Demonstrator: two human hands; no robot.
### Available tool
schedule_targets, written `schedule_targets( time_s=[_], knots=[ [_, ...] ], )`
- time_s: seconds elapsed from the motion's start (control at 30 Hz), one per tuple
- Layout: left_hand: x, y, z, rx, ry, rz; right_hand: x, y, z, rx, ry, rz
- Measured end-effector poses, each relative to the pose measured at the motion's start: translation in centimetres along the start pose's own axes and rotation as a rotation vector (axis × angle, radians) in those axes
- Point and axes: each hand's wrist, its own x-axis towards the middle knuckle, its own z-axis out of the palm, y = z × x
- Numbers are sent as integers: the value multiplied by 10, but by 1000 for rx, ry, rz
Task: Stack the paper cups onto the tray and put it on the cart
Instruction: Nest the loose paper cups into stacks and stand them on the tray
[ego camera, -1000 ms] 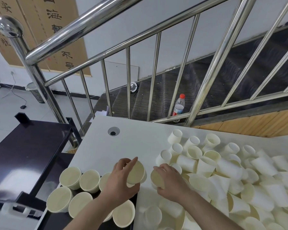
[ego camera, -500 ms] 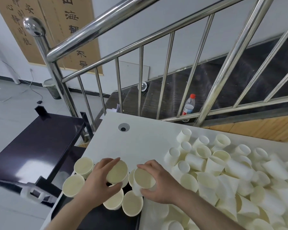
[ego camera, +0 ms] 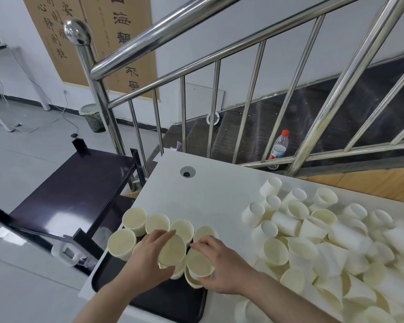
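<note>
A black tray (ego camera: 173,301) lies at the near left corner of the white table (ego camera: 215,183). Several cream paper cups (ego camera: 135,220) stand upright on the tray in rows. My left hand (ego camera: 147,259) grips one cup (ego camera: 172,250) tilted over the tray's cups. My right hand (ego camera: 222,264) grips another cup (ego camera: 198,262) just beside it, above the tray's right part. A big heap of loose paper cups (ego camera: 324,243) covers the table's right side. The black cart (ego camera: 75,187) stands left of the table.
A steel stair railing (ego camera: 184,33) rises behind the table, with dark steps beyond it. A water bottle (ego camera: 279,148) stands on a step past the table's far edge. A round cable hole (ego camera: 187,171) sits in the table. A bin (ego camera: 92,117) stands on the floor.
Both hands have carried their cups left from the heap and over the tray. The cups are now lower, right above the standing cups. The view has swung left.
</note>
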Motion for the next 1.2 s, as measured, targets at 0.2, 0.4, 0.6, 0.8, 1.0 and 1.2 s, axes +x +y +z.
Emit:
schedule_targets(
  time_s=[0.2, 0.4, 0.6, 0.8, 1.0, 1.2],
  knots=[
    [-1, -8, 15, 57, -135, -21, 3, 7, 12, -51, -52, 47],
    [0, -12, 20, 74, -159, -48, 4, 10, 18, -92, -97, 53],
    [1, -9, 24, 96, -133, -84, 7, 10, 21, -120, -104, 42],
    [2, -10, 25, 156, -124, -94, 7, 9, 23, -149, -85, 33],
    [14, -4, 24, 190, -63, -32, -1, 13, 5, -86, 24, 107],
    [51, 20, 22, 97, 0, 22, -11, 37, -34, -81, 175, 252]
  ],
)
